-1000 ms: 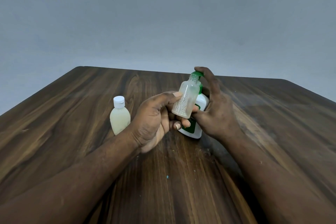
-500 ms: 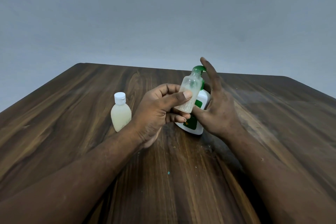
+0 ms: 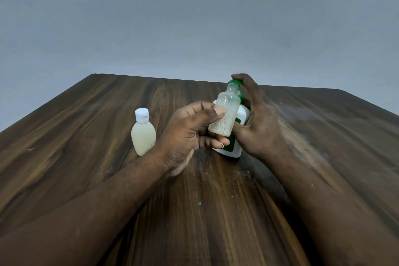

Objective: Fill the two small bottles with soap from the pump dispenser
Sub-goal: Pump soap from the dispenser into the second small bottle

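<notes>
Curled the right hand point(image 3: 259, 129)'s fingers point(image 3: 248, 84) back down over the pump head point(image 3: 235, 82), gripped the barely filled open small bottle point(image 3: 226, 114) in the left hand point(image 3: 185, 136) under the spout toward the table point(image 3: 86, 157)'s far edge, probably began another stroke, left the capped small bottle point(image 3: 143, 136) full.

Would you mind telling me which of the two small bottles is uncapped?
The clear bottle in the left hand, its open mouth at the pump dispenser's green nozzle. The other bottle stands on the table, white cap on.

Tilted open bottle point(image 3: 225, 114) at pump dispenser point(image 3: 243, 115)
</notes>
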`<state>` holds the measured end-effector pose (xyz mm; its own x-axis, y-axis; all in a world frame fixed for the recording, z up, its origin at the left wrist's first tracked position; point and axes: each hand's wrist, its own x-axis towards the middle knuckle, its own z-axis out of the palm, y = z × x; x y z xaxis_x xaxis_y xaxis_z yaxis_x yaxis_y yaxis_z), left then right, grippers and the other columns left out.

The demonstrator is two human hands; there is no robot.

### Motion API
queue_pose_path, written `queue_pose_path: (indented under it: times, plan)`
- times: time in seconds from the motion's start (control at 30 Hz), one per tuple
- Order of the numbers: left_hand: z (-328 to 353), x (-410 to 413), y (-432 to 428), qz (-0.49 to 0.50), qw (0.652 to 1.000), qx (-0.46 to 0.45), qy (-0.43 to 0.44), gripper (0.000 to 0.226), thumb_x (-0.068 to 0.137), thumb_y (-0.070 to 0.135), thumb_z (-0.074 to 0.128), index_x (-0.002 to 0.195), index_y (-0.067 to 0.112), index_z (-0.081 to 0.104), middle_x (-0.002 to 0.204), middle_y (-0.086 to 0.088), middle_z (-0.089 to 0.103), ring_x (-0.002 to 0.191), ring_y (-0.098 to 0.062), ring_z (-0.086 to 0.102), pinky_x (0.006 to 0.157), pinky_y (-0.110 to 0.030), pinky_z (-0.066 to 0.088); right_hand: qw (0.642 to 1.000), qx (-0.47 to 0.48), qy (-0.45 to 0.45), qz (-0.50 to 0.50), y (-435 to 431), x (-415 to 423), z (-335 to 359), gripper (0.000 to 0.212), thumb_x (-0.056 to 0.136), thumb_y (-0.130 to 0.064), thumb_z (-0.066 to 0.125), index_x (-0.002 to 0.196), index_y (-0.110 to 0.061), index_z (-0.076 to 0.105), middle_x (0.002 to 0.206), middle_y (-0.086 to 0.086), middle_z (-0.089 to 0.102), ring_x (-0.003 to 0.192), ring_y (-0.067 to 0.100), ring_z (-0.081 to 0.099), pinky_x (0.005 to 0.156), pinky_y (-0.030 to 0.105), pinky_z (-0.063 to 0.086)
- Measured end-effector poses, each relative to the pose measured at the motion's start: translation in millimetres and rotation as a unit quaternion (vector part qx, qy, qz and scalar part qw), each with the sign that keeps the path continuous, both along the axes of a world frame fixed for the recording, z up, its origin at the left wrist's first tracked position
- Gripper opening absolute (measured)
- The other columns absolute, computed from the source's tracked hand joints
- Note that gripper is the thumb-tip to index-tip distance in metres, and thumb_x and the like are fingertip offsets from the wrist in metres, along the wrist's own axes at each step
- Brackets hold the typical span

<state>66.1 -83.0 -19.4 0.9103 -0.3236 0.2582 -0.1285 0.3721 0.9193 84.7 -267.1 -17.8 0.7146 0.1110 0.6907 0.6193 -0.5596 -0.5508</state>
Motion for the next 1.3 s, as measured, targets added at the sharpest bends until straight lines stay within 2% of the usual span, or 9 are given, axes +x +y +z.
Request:
queue_pose_path:
  times: [0.07, 0.17, 0.27, 0.5, 0.67, 0.9, 1.1, 1.2, 1.3]
  plan:
    - [0.2, 0.4, 0.2, -0.008, 1.000, -0.007, 0.002, 0.050, 0.091, 0.032, 0.067, 0.121, -0.008, 0.064, 0.104, -0.033, 0.074, 0.065, -0.026, 0.072, 0.053, -0.024, 0.058, 1.000, 0.002, 0.005, -0.003, -0.9, 0.1, -0.6, 0.093, 0.079, 0.001, 0.080, 0.156, -0.035, 0.040, 0.117, -0.034, 0.067, 0.090, 0.028, 0.076, 0.071, 0.043, 0.059]
    - [0.5, 1.3, 0.8, -0.018, 1.000, -0.020, 0.007, 0.049, 0.093, 0.033, 0.063, 0.122, -0.008, 0.064, 0.106, -0.032, 0.075, 0.067, -0.028, 0.072, 0.055, -0.025, 0.058, 1.000, -0.009, 0.002, -0.014, -1.0, -1.6, -1.6, 0.098, 0.078, -0.002, 0.076, 0.162, -0.033, 0.035, 0.118, -0.012, 0.072, 0.091, 0.022, 0.074, 0.075, 0.035, 0.058]
    - [0.7, 1.8, 0.9, -0.020, 1.000, -0.021, 0.006, 0.047, 0.093, 0.033, 0.062, 0.120, -0.006, 0.065, 0.106, -0.030, 0.076, 0.068, -0.028, 0.072, 0.055, -0.026, 0.058, 1.000, -0.013, -0.011, -0.018, 0.2, -2.3, -1.1, 0.101, 0.076, -0.011, 0.073, 0.166, -0.031, 0.031, 0.130, -0.012, 0.069, 0.099, 0.011, 0.071, 0.082, 0.025, 0.057]
    - [1.0, 1.3, 0.5, -0.020, 0.999, -0.027, 0.007, 0.046, 0.093, 0.031, 0.063, 0.120, -0.006, 0.065, 0.106, -0.031, 0.076, 0.068, -0.029, 0.072, 0.055, -0.025, 0.058, 1.000, -0.016, -0.004, -0.016, -0.9, -1.2, -1.3, 0.095, 0.079, -0.011, 0.072, 0.161, -0.036, 0.033, 0.116, -0.008, 0.076, 0.071, 0.023, 0.070, 0.068, 0.040, 0.059]
    - [-0.8, 1.3, 0.1, -0.018, 1.000, -0.022, 0.007, 0.050, 0.091, 0.029, 0.064, 0.122, -0.010, 0.063, 0.107, -0.036, 0.073, 0.066, -0.029, 0.073, 0.053, -0.025, 0.059, 1.000, 0.003, 0.010, 0.003, 0.4, -0.1, -1.2, 0.092, 0.079, 0.003, 0.075, 0.155, -0.034, 0.039, 0.114, -0.008, 0.077, 0.090, 0.034, 0.076, 0.071, 0.049, 0.061]
    - [-0.1, 2.5, 1.0, -0.018, 1.000, -0.024, 0.004, 0.050, 0.093, 0.033, 0.062, 0.122, -0.008, 0.065, 0.106, -0.031, 0.076, 0.067, -0.027, 0.072, 0.055, -0.025, 0.059, 0.999, -0.023, -0.003, -0.023, 0.2, -3.7, -1.1, 0.094, 0.079, -0.019, 0.070, 0.163, -0.034, 0.031, 0.112, -0.007, 0.076, 0.077, 0.025, 0.072, 0.070, 0.042, 0.059]
    - [0.5, 2.0, 1.6, -0.030, 0.999, -0.029, 0.006, 0.048, 0.096, 0.032, 0.061, 0.122, -0.007, 0.066, 0.106, -0.030, 0.077, 0.068, -0.026, 0.073, 0.056, -0.024, 0.059, 0.999, -0.032, -0.008, -0.017, -1.9, -0.7, -1.6, 0.098, 0.077, -0.014, 0.071, 0.163, -0.036, 0.029, 0.117, -0.010, 0.074, 0.076, 0.019, 0.070, 0.071, 0.041, 0.059]
    - [-0.1, 1.7, 1.1, -0.034, 0.999, -0.033, 0.012, 0.048, 0.094, 0.031, 0.062, 0.122, -0.009, 0.065, 0.108, -0.032, 0.075, 0.068, -0.027, 0.073, 0.055, -0.024, 0.058, 1.000, -0.019, 0.004, -0.006, -1.7, 1.7, -2.0, 0.097, 0.077, -0.003, 0.072, 0.158, -0.040, 0.033, 0.108, -0.007, 0.076, 0.069, 0.029, 0.070, 0.065, 0.048, 0.059]
    - [-1.2, 1.0, 0.8, -0.034, 0.999, -0.023, 0.012, 0.048, 0.093, 0.030, 0.065, 0.121, -0.009, 0.065, 0.111, -0.035, 0.073, 0.067, -0.028, 0.073, 0.055, -0.024, 0.059, 1.000, -0.005, 0.010, 0.012, -1.2, 4.6, -3.6, 0.096, 0.077, 0.003, 0.075, 0.154, -0.040, 0.037, 0.110, -0.005, 0.077, 0.080, 0.040, 0.074, 0.067, 0.053, 0.061]
